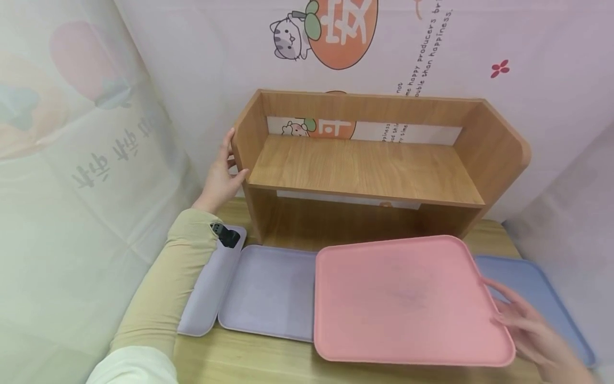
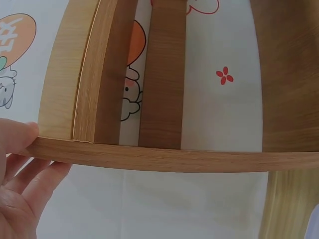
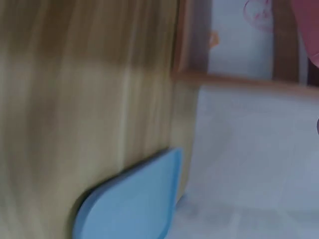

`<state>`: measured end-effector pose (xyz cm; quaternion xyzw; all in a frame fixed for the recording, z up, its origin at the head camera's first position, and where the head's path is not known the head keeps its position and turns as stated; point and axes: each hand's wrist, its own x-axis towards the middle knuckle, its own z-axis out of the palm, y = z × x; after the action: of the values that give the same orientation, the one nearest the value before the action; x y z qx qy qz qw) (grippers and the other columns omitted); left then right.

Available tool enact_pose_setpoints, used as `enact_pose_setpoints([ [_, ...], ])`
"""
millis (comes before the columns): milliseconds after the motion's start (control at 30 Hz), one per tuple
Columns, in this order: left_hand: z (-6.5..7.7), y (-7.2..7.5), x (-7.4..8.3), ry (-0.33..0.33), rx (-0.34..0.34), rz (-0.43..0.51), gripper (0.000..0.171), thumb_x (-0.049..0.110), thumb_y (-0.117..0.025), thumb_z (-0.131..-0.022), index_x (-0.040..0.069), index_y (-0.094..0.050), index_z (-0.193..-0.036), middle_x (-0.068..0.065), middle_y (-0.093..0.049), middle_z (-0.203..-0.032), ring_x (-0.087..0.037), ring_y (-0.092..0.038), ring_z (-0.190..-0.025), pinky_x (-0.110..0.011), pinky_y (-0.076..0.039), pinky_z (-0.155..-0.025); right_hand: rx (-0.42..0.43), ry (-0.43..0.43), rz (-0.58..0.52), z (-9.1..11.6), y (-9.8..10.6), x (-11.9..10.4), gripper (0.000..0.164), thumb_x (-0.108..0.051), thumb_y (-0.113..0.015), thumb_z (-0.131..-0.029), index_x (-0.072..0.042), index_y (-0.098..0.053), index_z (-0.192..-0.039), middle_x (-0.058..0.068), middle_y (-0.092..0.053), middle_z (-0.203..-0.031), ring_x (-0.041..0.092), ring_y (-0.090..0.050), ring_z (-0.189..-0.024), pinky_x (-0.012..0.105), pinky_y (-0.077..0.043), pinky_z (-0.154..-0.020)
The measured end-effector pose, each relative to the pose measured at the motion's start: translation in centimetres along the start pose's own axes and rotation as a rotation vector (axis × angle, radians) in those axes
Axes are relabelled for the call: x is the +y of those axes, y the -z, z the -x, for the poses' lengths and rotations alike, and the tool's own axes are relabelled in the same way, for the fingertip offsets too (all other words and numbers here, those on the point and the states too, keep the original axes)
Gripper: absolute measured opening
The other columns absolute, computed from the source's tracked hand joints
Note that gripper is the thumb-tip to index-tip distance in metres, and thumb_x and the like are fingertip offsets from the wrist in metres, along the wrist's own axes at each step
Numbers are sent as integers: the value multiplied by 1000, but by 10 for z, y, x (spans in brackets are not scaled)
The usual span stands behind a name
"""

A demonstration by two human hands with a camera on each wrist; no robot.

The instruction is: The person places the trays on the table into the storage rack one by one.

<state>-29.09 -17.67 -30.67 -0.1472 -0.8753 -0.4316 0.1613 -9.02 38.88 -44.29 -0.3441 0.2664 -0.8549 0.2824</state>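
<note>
A two-level wooden desk shelf (image 1: pixel 364 165) stands at the back of the table. My left hand (image 1: pixel 220 178) grips the front edge of its left side panel; in the left wrist view, the thumb and fingers of that hand (image 2: pixel 30 184) lie on opposite faces of the panel (image 2: pixel 174 159). With my right hand (image 1: pixel 532 325) I hold a pink tray (image 1: pixel 408 304) by its right rim. The tray is raised in front of the shelf, overlapping a lilac tray (image 1: pixel 271 290) and a blue tray (image 1: pixel 523 288). In the right wrist view, only a corner of the pink tray (image 3: pixel 308 25) shows.
Another lilac tray (image 1: pixel 216 282) lies at the left, partly under my left forearm. Printed cloth (image 1: pixel 230 48) hangs behind the shelf and along both sides. Wooden tabletop (image 1: pixel 249 360) shows along the front. The blue tray (image 3: pixel 134 204) lies near the tabletop's edge.
</note>
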Motion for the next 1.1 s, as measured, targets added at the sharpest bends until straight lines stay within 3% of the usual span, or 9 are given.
enact_pose_setpoints([
  [233,0,-1,2,-26,20,-12,94,-2,-62,-86,35,-5,-151,-25,-42,-137,-42,-52,-119,-54,-46,-97,8,22,56,-48,-9,13,73,26,-8,-84,-4,-17,-150,24,-38,-144,34,-44,-130,45,-42,-105],
  [467,0,-2,0,-45,25,-19,92,-2,-61,-87,33,-5,-151,-27,-43,-137,-44,-52,-119,-54,-46,-97,17,100,83,-88,-18,21,68,24,-12,-87,-4,-22,-148,22,-44,-138,32,-51,-122,41,-48,-100],
  [633,0,-1,-1,-54,18,-10,90,-3,-59,-88,30,-5,-151,-28,-41,-137,-45,-51,-119,-54,-48,-95,39,159,53,-105,-23,24,66,22,-9,-89,-5,-25,-147,21,-50,-128,32,-55,-115,40,-52,-93],
  [800,0,-1,3,-20,9,-4,91,-2,-59,-89,34,-4,-151,-27,-39,-139,-45,-50,-120,-54,-49,-93,51,230,32,-118,-26,23,62,19,-10,-91,-6,-25,-147,21,-53,-122,32,-59,-109,40,-54,-89],
  [1100,2,-1,5,18,3,-22,95,-1,-60,-88,40,0,-150,-24,-37,-142,-44,-49,-122,-56,-48,-94,210,339,103,-133,-29,24,62,21,-16,-91,-9,-33,-142,20,-53,-123,28,-63,-98,34,-59,-76],
])
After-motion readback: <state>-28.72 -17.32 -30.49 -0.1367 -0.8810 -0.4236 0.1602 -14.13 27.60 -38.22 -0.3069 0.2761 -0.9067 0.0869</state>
